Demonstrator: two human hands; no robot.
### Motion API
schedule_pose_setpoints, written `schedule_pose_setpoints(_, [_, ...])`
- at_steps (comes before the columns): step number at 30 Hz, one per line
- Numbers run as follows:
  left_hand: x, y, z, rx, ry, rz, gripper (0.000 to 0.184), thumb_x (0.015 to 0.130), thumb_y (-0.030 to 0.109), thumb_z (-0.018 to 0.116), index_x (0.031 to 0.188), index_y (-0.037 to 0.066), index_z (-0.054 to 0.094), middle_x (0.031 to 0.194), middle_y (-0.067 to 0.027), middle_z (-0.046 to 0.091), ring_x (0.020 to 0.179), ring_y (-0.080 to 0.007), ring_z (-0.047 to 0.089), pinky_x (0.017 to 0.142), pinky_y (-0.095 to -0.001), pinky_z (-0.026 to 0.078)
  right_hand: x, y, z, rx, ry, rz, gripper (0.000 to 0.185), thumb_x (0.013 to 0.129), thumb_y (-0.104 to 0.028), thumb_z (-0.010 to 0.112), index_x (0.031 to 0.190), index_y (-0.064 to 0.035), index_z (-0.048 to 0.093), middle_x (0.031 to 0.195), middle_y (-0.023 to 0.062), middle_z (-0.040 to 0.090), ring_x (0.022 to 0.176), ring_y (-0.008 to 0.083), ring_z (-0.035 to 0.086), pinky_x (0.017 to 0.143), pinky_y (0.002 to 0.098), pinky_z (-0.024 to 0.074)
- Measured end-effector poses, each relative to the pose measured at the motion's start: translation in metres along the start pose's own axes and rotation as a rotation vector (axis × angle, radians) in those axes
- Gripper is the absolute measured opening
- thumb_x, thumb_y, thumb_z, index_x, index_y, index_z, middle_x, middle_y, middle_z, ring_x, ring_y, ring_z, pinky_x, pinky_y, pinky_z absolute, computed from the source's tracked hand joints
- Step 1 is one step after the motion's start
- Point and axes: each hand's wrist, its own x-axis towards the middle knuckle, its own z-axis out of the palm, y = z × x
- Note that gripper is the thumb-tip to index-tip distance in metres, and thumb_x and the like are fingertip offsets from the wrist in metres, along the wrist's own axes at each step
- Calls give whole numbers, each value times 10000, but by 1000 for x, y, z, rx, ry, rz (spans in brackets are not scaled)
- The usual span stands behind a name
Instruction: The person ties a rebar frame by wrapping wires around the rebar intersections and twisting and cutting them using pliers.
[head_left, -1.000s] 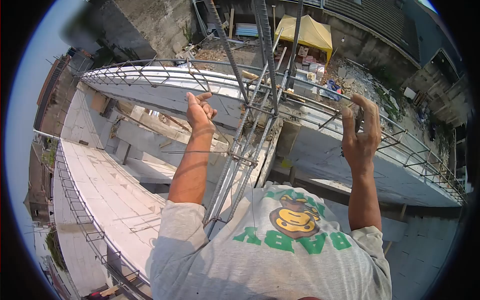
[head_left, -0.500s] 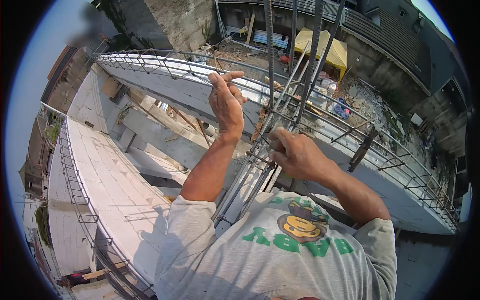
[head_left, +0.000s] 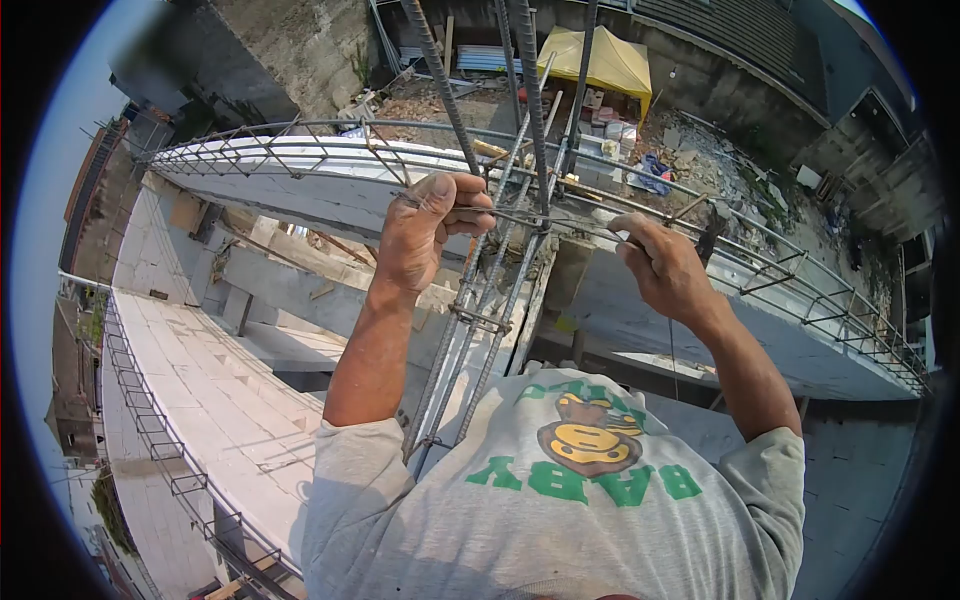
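A thin tie wire (head_left: 585,224) stretches between my two hands and crosses the steel bars where they meet. My left hand (head_left: 432,232) is closed in a pinch on the wire, left of the upright rebar (head_left: 531,110). On the other side, my right hand (head_left: 668,268) grips the wire between thumb and curled fingers. A loose strand hangs below the right hand. Between my forearms, a rebar cage (head_left: 482,322) with small cross ties runs from my chest toward the uprights.
Long rebar cages lie along the pale block walls, one wall (head_left: 215,375) at left and another (head_left: 740,320) at right. Several upright bars rise ahead. Down below are a yellow canopy (head_left: 597,62), rubble and a blue cloth item (head_left: 655,175).
My hands have moved apart; the right went rightward and the left slightly left and down. The wire now spans between them at the upright bars. The view has shifted right.
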Motion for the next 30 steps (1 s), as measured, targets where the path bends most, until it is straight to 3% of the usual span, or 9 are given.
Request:
schedule_pose_setpoints(2, [-5,-5,7,101,11,-26,429,930,379,562,1061,-25,623,885,-119,675,780,-207,680,732,-306,564,-9,11,7,-17,-24,11,274,832,-28,557,1106,-23,560,931,210,637,843,386,616,710,447,489])
schedule_pose_setpoints(7, [-10,-21,7,336,-111,59,327,913,285,606,1004,-24,663,884,-130,688,757,-197,685,683,-291,567,-28,17,17,107,-342,137,274,840,-37,555,1114,-46,567,922,177,649,815,382,623,709,443,497])
schedule_pose_setpoints(8, [-10,-21,4,345,-115,28,302,917,261,604,995,-24,669,877,-127,687,762,-186,681,673,-286,569,-37,21,25,170,-266,38,245,844,-38,552,1087,-43,573,910,171,650,813,380,622,707,444,499])
schedule_pose_setpoints(11, [-7,-22,4,404,-157,38,297,915,250,609,998,-29,663,867,-128,684,767,-180,680,683,-293,574,-49,22,36,178,-181,4,241,848,-36,546,1087,-51,561,921,170,644,812,383,618,704,449,494])
schedule_pose_setpoints(17, [-12,-10,19,430,-140,71,258,932,215,580,1000,-22,658,858,-118,680,783,-179,682,691,-290,570,-27,21,43,37,-199,129,266,852,-67,551,1114,-37,520,964,193,623,855,385,614,719,432,503])
schedule_pose_setpoints(20, [-15,4,39,356,-212,228,244,929,202,579,999,-16,661,851,-119,681,779,-189,684,703,-285,554,-7,6,47,154,-182,80,270,860,-116,575,1108,-23,525,963,208,618,855,367,620,720,417,506])
schedule_pose_setpoints(23, [-16,12,42,550,-336,343,235,916,189,591,994,-22,660,852,-131,681,784,-204,684,734,-292,543,11,-24,33,418,-87,-15,261,866,-175,608,1067,-13,565,941,209,621,818,343,628,697,407,498])
schedule_pose_setpoints(26, [-22,10,43,520,-340,348,253,881,183,635,1038,-15,652,945,-145,673,873,-201,671,793,-316,536,21,-48,19,340,-34,-154,214,870,-188,624,999,-16,616,864,178,635,760,316,636,671,380,500])
schedule_pose_setpoints(30, [-23,11,47,518,-254,317,303,873,116,635,1143,-16,601,1032,-150,657,980,-203,645,864,-334,522,30,-44,9,234,81,-219,117,841,-107,641,934,-37,650,755,116,646,690,291,645,637,346,517])
